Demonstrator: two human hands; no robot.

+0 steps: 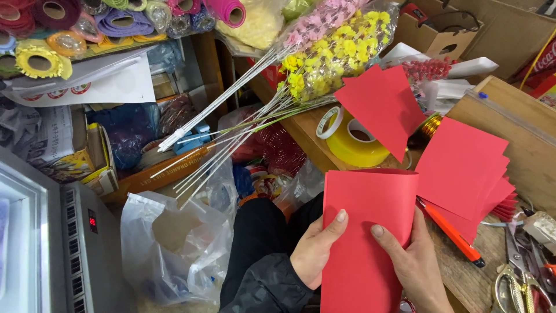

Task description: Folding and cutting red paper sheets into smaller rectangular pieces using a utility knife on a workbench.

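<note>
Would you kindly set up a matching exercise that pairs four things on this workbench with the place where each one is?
Things:
1. folded red sheet
2. orange pen
3. roll of yellow tape
4. scissors

Places:
A. at the lower right corner of the bench
B. held between the left hand and the right hand
C. under the tip of a leaning red sheet, beside the flower stems
D. lying on the bench, partly under the stack of red sheets

Pairs: 1-B, 2-D, 3-C, 4-A
</note>
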